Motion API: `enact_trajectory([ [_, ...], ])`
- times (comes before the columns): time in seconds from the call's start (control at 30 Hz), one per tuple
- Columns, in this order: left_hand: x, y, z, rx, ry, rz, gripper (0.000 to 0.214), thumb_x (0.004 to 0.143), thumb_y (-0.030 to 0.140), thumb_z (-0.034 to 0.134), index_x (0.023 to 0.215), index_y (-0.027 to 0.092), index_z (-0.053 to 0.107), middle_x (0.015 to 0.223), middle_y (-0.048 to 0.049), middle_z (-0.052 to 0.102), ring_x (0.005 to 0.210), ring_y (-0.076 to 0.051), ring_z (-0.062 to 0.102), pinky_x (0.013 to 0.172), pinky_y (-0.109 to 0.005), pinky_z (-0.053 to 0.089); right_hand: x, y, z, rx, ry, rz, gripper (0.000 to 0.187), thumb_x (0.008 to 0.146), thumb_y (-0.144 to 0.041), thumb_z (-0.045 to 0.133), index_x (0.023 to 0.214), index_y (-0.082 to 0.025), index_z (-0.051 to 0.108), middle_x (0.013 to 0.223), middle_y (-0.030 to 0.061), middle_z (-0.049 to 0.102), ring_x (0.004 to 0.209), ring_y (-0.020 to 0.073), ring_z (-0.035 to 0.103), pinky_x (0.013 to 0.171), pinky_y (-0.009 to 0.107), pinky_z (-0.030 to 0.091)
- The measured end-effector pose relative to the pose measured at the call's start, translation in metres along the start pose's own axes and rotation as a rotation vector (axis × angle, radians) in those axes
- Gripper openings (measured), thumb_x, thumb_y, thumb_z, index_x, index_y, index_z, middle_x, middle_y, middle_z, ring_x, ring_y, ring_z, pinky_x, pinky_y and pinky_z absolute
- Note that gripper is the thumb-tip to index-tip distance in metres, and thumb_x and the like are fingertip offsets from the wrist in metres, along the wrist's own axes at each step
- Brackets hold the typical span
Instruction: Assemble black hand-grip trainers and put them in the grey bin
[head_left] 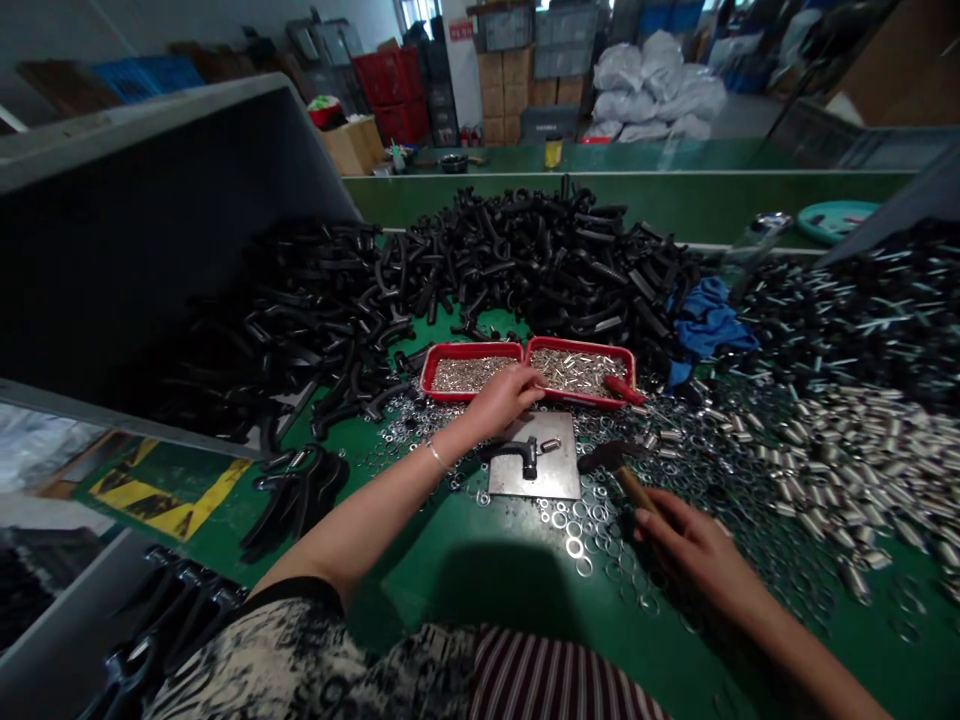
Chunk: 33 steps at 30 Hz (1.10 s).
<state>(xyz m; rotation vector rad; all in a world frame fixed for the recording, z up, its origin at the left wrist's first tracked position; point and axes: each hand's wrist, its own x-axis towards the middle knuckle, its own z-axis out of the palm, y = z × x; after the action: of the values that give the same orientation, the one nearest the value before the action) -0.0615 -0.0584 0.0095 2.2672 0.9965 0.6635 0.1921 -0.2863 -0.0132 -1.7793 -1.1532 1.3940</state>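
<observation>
My left hand (511,393) is at the near edge of two red trays, fingers pinched together by the right-hand one; anything between them is too small to make out. Small metal pins fill the right tray (636,372), where a red-handled tool (624,390) also lies. Finer metal bits are in the left tray (426,378). Below that hand, a black curved handle part (529,460) and a small spring (551,444) rest on a metal plate (555,484). My right hand (686,540) grips a hammer (634,489) by its wooden handle, its head beside the plate's right edge.
Black handle parts (510,260) are heaped behind the trays and spill from a grey bin (300,130) at left. Metal rings (574,547) lie scattered over the green table (480,560). Silver cylinders (847,450) and a blue cloth (709,320) are at right.
</observation>
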Motion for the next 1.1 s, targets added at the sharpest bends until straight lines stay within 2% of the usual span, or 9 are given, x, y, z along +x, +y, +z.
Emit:
enact_trajectory([
  [0.07, -0.025, -0.005, 0.002, -0.117, -0.03, -0.102, 0.012, 0.092, 0.03, 0.062, 0.093, 0.018, 0.064, 0.086, -0.0037, 0.067, 0.077, -0.015, 0.06, 0.073, -0.029, 0.048, 0.003, -0.002, 0.004, -0.078, 0.051, -0.037, 0.056, 0.083, -0.061, 0.063, 0.123, -0.021, 0.059, 0.08, 0.0031, 0.069, 0.054, 0.016, 0.055, 0.044, 0.027, 0.044],
  [0.17, -0.047, -0.01, 0.01, -0.119, -0.056, -0.181, 0.023, 0.092, 0.039, 0.061, 0.083, 0.018, 0.062, 0.079, -0.0022, 0.065, 0.07, -0.015, 0.057, 0.067, -0.028, 0.045, 0.008, -0.007, 0.014, -0.005, 0.076, -0.047, 0.06, 0.085, -0.063, 0.061, 0.128, -0.022, 0.056, 0.085, 0.0037, 0.07, 0.052, 0.0147, 0.054, 0.043, 0.026, 0.042],
  [0.37, -0.045, -0.002, 0.021, 0.171, -0.13, -0.235, 0.025, 0.094, 0.038, 0.057, 0.082, 0.017, 0.062, 0.086, -0.0059, 0.066, 0.077, -0.02, 0.06, 0.07, -0.03, 0.045, 0.015, -0.024, 0.036, 0.168, 0.045, -0.066, 0.058, 0.084, -0.06, 0.064, 0.127, -0.022, 0.054, 0.088, 0.0031, 0.068, 0.052, 0.0117, 0.05, 0.041, 0.023, 0.04],
  [0.6, -0.045, 0.001, 0.029, 0.39, -0.205, -0.169, 0.026, 0.096, 0.037, 0.054, 0.089, 0.015, 0.064, 0.09, -0.0112, 0.068, 0.085, -0.025, 0.065, 0.078, -0.035, 0.049, 0.013, -0.024, 0.038, 0.237, 0.033, -0.036, 0.055, 0.085, -0.058, 0.065, 0.124, -0.021, 0.054, 0.089, 0.0045, 0.067, 0.052, 0.0105, 0.047, 0.04, 0.021, 0.038],
  [0.7, -0.042, 0.002, 0.031, 0.444, -0.202, -0.013, 0.023, 0.096, 0.033, 0.054, 0.092, 0.013, 0.065, 0.094, -0.013, 0.067, 0.093, -0.027, 0.064, 0.085, -0.038, 0.049, 0.014, -0.019, 0.034, 0.218, 0.047, -0.043, 0.057, 0.084, -0.059, 0.065, 0.125, -0.02, 0.054, 0.09, 0.0047, 0.068, 0.052, 0.0107, 0.048, 0.04, 0.022, 0.038],
  [0.83, -0.039, 0.005, 0.028, 0.479, -0.267, 0.195, 0.029, 0.095, 0.04, 0.057, 0.093, 0.013, 0.066, 0.095, -0.0137, 0.066, 0.097, -0.029, 0.062, 0.09, -0.043, 0.046, 0.019, -0.018, 0.023, 0.014, 0.045, -0.066, 0.06, 0.086, -0.061, 0.06, 0.131, -0.021, 0.053, 0.09, 0.0056, 0.071, 0.054, 0.015, 0.054, 0.044, 0.026, 0.041],
  [0.97, -0.056, 0.005, 0.019, 0.415, -0.208, 0.127, 0.077, 0.073, 0.069, 0.071, 0.122, 0.01, 0.058, 0.111, -0.0186, 0.063, 0.105, -0.036, 0.059, 0.094, -0.051, 0.045, 0.016, -0.036, 0.014, -0.351, 0.092, -0.253, 0.049, 0.093, -0.055, 0.052, 0.128, -0.022, 0.06, 0.095, 0.0082, 0.073, 0.076, 0.0245, 0.066, 0.068, 0.035, 0.052],
  [1.03, -0.071, 0.002, 0.018, 0.319, -0.171, 0.07, 0.095, 0.069, 0.065, 0.077, 0.141, 0.013, 0.044, 0.125, -0.0202, 0.058, 0.114, -0.038, 0.055, 0.099, -0.053, 0.043, 0.012, -0.05, 0.017, -0.45, 0.125, -0.367, 0.047, 0.095, -0.053, 0.048, 0.129, -0.023, 0.059, 0.103, 0.01, 0.073, 0.088, 0.0274, 0.068, 0.079, 0.038, 0.052],
  [1.1, -0.083, -0.002, 0.02, 0.247, -0.166, 0.033, 0.1, 0.07, 0.054, 0.081, 0.149, 0.016, 0.032, 0.131, -0.0198, 0.055, 0.119, -0.037, 0.053, 0.103, -0.055, 0.041, 0.014, -0.061, 0.023, -0.505, 0.148, -0.464, 0.046, 0.098, -0.051, 0.043, 0.132, -0.022, 0.056, 0.114, 0.0124, 0.071, 0.098, 0.0285, 0.067, 0.085, 0.039, 0.05],
])
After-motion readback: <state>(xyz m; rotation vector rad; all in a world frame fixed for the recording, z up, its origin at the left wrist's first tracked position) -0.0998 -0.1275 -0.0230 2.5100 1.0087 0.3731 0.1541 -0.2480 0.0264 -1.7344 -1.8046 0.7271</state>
